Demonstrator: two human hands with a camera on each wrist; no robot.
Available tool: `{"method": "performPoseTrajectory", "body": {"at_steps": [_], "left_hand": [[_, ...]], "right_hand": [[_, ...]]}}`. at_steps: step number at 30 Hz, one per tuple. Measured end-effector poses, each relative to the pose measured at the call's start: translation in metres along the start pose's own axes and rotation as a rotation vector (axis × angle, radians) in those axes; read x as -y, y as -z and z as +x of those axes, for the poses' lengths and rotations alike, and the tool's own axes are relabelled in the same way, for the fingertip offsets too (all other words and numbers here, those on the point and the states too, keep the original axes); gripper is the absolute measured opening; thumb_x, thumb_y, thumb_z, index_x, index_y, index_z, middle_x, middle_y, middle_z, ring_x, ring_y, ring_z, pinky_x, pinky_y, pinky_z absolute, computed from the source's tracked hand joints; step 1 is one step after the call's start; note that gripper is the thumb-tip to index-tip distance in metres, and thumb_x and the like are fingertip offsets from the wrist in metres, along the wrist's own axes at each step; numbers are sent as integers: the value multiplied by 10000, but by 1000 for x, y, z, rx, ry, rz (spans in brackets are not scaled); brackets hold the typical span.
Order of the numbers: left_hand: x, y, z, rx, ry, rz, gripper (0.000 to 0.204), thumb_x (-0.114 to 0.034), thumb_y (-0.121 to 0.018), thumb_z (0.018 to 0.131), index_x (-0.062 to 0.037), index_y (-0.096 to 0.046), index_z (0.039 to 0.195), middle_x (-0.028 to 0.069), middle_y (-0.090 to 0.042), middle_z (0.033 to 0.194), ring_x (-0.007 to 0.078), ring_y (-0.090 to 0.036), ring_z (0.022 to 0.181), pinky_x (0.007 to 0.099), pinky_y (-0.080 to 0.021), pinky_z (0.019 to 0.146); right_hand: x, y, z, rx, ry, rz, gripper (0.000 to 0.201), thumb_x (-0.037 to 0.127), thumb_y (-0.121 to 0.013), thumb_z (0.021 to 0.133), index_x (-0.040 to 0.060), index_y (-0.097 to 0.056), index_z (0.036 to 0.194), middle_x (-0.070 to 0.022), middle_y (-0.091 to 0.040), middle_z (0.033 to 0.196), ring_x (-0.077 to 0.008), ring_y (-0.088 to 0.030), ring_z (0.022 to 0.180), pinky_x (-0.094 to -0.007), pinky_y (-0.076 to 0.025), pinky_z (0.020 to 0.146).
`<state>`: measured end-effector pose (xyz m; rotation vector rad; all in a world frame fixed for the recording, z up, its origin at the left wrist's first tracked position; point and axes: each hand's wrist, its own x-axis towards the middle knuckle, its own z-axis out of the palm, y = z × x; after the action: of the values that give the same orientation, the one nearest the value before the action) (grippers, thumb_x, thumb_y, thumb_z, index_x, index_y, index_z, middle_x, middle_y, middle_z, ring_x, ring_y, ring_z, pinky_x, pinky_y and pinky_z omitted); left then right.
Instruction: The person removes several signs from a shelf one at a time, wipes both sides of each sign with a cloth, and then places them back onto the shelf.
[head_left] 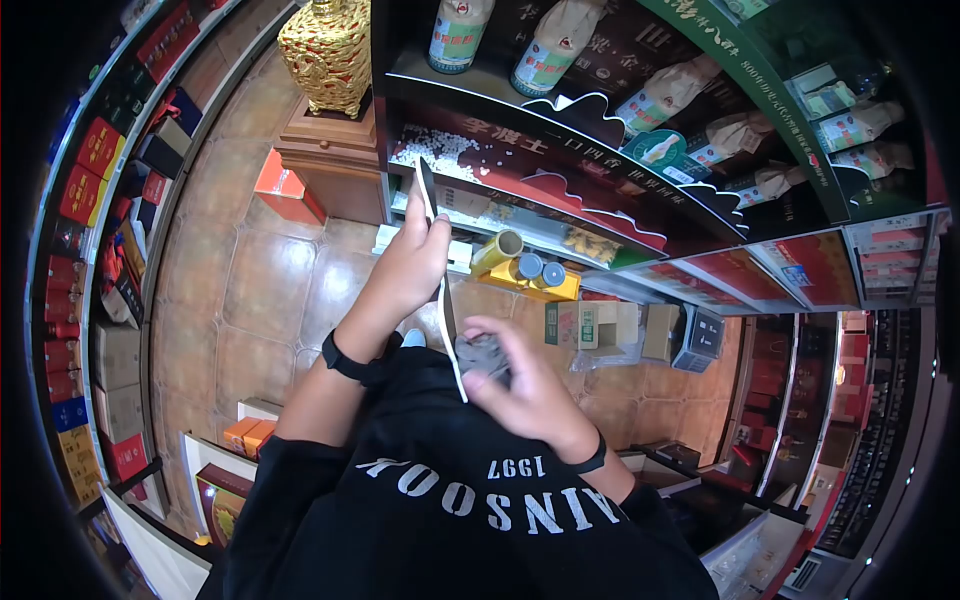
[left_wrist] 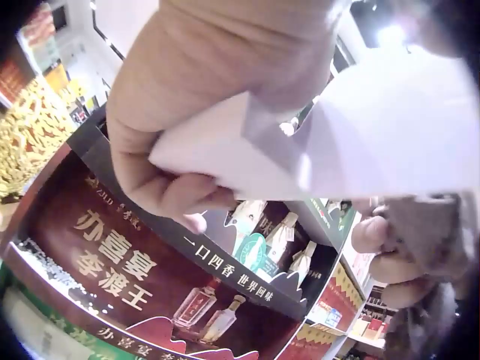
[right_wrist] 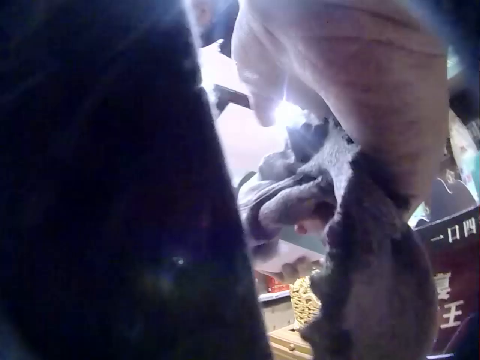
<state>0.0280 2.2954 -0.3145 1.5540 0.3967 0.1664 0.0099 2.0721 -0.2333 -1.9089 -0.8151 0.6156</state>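
Thin white panel [head_left: 446, 322] and grey cloth [head_left: 482, 357], both at the centre of the frame, the panel seen nearly edge-on above the tiled floor [head_left: 240, 285]. Because the panel appears to be held toward its upper end only, firm pressure from the cloth at the lower end could twist it loose and drop it; a careless swing might also knock its top against the display shelf [head_left: 560, 150], though the depth between them cannot be judged. The left hand [head_left: 415, 258] reaches up from lower left, its fingers curled round the panel. The right hand [head_left: 532, 392] comes in from lower right, lower than its partner, fingers bent round the bunched cloth beside the panel's lower part; whether cloth meets panel cannot be confirmed.
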Motion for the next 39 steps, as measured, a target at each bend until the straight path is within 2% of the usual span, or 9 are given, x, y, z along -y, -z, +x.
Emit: {"method": "performPoseTrajectory", "body": {"at_steps": [6, 9, 10, 13, 20, 23, 27, 31, 39], "left_hand": [[23, -2, 23, -32, -168, -21, 812, -354, -507, 1077, 122, -118, 1608, 338, -497, 1499, 413, -498, 1425, 373, -350, 1195], [-24, 13, 7, 36, 92, -233, 761, -378, -555, 1067, 75, -243, 1594, 272, -583, 1438, 356, -618, 1305, 380, -473, 1090], [-38, 18, 2, 55, 216, -325, 739, -383, -573, 1062, 58, -293, 1585, 247, -614, 1412, 333, -660, 1258, 381, -516, 1048], [-23, 30, 12, 346, 240, -884, 651, -393, -574, 1053, 10, -410, 1537, 185, -676, 1319, 260, -721, 1129, 368, -590, 920], [-56, -13, -4, 213, 140, -1504, 664, -470, -432, 1015, -7, -469, 1489, 190, -693, 1170, 315, -715, 1102, 455, -592, 939], [-15, 8, 15, 505, -10, -1500, 585, -454, -411, 1045, -43, -531, 1443, 148, -696, 1114, 355, -724, 1031, 417, -588, 801], [-31, 6, 4, 23, 111, -968, 564, -469, -386, 1061, -16, -568, 1342, 136, -685, 1028, 257, -729, 880, 353, -581, 671], [-41, -25, -5, 0, 137, -786, 611, -547, -415, 1078, -9, -577, 1319, 122, -686, 1060, 223, -723, 877, 352, -593, 716], [-25, -11, -1, -229, 123, -691, 579, -554, -438, 1087, -41, -632, 1271, 89, -680, 1062, 169, -648, 983, 334, -536, 910]], "right_hand": [[-10, -11, 6, -124, 0, -378, 360, 276, -751, 933, 56, -695, 1212, -193, -735, 977, -358, -727, 763, -424, -585, 703], [-12, 8, 7, -40, -177, -263, 325, 210, -761, 954, 35, -705, 1223, -125, -751, 883, -194, -735, 742, -320, -572, 686], [-18, 14, 7, -23, -347, -7, 313, 184, -736, 985, 6, -693, 1239, -70, -768, 958, -83, -691, 803, -255, -555, 734], [-27, 24, 5, -11, -294, 583, 313, 147, -668, 1030, -47, -650, 1275, -40, -729, 1108, -89, -664, 981, -252, -531, 891], [-35, 1, 19, 133, -278, 665, 312, 197, -619, 1067, -16, -641, 1294, -23, -697, 1133, -89, -630, 1008, -254, -511, 901], [-52, 4, 19, 28, -279, 465, 343, 198, -612, 1070, -4, -604, 1348, -27, -665, 1198, -97, -618, 1053, -267, -513, 911], [-38, 35, 29, -326, -240, 862, 415, 150, -608, 1055, 30, -523, 1443, -107, -610, 1331, -192, -621, 1215, -345, -505, 1033], [23, 31, 64, -446, 392, -321, 529, -39, -621, 901, 15, -547, 1422, -242, -578, 1388, -376, -580, 1303, -453, -458, 1114], [1, -3, 49, -130, 519, -707, 482, -14, -681, 845, 43, -697, 1324, -125, -621, 1427, -373, -536, 1410, -445, -521, 1076]]}}
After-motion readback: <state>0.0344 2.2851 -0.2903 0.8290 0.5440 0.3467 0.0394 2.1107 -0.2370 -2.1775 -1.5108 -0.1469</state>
